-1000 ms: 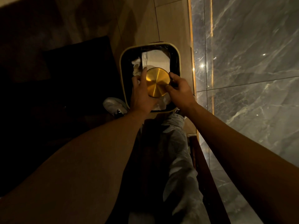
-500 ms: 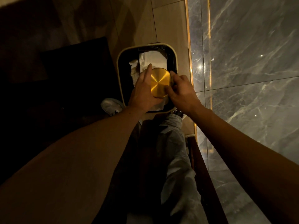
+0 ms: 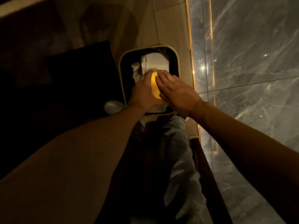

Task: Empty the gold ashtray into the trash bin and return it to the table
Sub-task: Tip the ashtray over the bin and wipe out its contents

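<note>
The left hand (image 3: pixel 144 92) holds the round gold metal ashtray (image 3: pixel 155 85) in a closed grip, tipped over the cream-rimmed black trash bin (image 3: pixel 121 75). The right hand (image 3: pixel 176 92), fingers spread flat, lies against it at 3 o'clock. Step: emptying. Next, likely: shake clear, right it, carry to the desk, which is not in view.

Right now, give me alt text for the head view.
Both hands hold a gold ashtray over an open trash bin on the floor: the left hand grips its side, the right hand lies flat against it. White paper fills the bin, beside a grey marble wall.
</note>
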### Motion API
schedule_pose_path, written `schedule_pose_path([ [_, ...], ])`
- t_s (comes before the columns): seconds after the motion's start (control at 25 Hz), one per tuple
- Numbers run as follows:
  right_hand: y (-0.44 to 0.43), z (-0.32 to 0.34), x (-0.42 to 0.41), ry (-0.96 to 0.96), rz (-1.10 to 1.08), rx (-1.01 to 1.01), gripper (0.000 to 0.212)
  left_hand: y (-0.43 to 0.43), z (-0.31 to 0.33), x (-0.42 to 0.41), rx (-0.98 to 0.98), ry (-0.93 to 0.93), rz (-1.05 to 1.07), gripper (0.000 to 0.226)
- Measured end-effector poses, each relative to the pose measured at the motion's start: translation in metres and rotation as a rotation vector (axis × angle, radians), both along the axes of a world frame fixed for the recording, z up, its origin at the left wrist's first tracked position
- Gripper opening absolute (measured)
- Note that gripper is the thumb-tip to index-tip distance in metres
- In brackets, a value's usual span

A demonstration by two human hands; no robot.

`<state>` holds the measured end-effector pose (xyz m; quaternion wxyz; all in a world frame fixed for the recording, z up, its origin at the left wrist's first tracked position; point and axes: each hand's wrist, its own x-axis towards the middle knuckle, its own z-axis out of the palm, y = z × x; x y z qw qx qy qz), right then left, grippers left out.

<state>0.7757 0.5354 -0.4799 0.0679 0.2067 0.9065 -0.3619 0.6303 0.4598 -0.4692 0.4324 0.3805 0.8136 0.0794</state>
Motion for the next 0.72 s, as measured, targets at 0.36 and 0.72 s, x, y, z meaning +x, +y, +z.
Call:
schedule_pose_path([
  [0.36, 0.0, 0.002, 0.001, -0.032, 0.056, 0.032, 0.06, -0.006, 0.006, 0.004, -0.01, -0.018, 0.029, 0.102],
  [0.72, 0.001, 0.012, -0.016, -0.003, -0.017, 0.027, 0.058, -0.013, 0.001, -0.001, -0.034, 0.016, 0.062, 0.112],
])
